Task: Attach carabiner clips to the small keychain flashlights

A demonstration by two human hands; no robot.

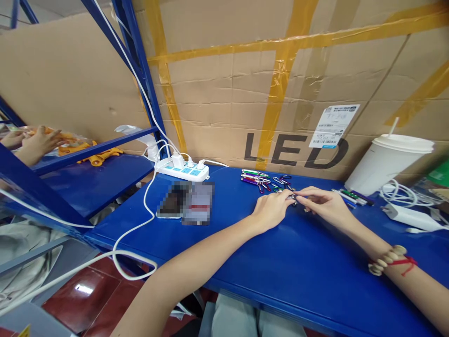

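My left hand (273, 208) and my right hand (326, 205) meet above the blue tabletop, fingertips pinched together. Between them is a small shiny metallic piece (293, 198), mostly covered by the fingers; its exact kind cannot be made out. Just beyond my left hand lie several slim coloured metal penlight-like sticks (253, 177) in a bunch. Small carabiner clips (280, 181) in several colours lie beside them. More slim sticks (351, 197), white, green and dark, rest behind my right hand.
A white lidded cup (386, 161) with a straw stands at the right, by a white charger (410, 217) and coiled cable. Left are a power strip (184, 171), two phones (197, 203) and a loose white cable (150, 201). Cardboard (217, 103) stands behind; another person's hands (38, 142) are far left.
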